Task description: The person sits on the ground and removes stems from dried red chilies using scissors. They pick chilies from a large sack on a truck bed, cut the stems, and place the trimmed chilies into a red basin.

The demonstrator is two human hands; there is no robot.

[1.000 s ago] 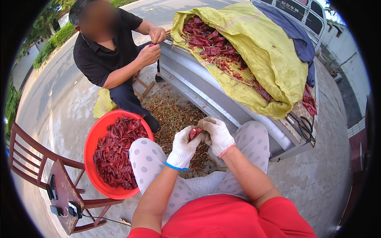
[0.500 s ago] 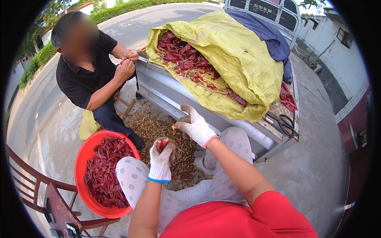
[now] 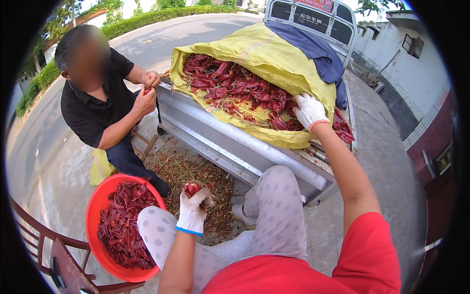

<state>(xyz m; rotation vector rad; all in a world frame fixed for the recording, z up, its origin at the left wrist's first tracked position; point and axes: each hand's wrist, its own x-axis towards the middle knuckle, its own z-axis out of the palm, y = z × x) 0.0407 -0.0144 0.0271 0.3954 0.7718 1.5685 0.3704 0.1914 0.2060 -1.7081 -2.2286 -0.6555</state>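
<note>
My left hand (image 3: 194, 208), in a white knitted glove with a blue cuff, is closed around a few dried red chili peppers (image 3: 191, 189) above my lap. Up at the truck bed, my gloved right hand (image 3: 310, 110) grips the edge of a yellow woven sack (image 3: 215, 49) on the right side of its opening. Its fingertips are partly hidden there, close against the dried chili peppers (image 3: 245, 88) that fill the sack mouth. Beside my left knee, a red plastic tub (image 3: 93, 215) holds a heap of stemless-looking dried chilies (image 3: 125, 225).
Across from me sits a person (image 3: 98, 93) in black, both hands on a chili. Stems and scraps (image 3: 191, 176) litter the ground by the truck bed's metal side (image 3: 215, 132). A dark blue cloth (image 3: 318, 49) lies over the sack. A wooden chair (image 3: 68, 264) stands at lower left.
My right hand has moved from above the scraps up to the sack and its flap is drawn back, showing more chilies. The left hand still holds its chilies. The scissors are now out of sight.
</note>
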